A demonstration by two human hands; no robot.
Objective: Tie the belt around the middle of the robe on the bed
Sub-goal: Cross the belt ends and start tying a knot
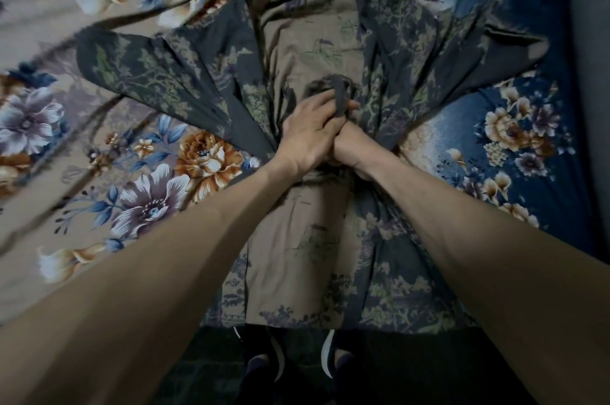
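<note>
In the head view, the robe (330,51) is seen laid on the bed (66,107), its long axis running straight away from the person, the hem at the bed's near edge and the collar end farthest off. At the robe's middle, where the cloth is gathered tight, the belt (340,97) is held by both hands. The left hand (310,137) is curled over the belt, a loop rising past its fingers. The right hand (350,144) is largely hidden beneath the left; its grip on the belt is only partly made out. The knot itself is covered.
</note>
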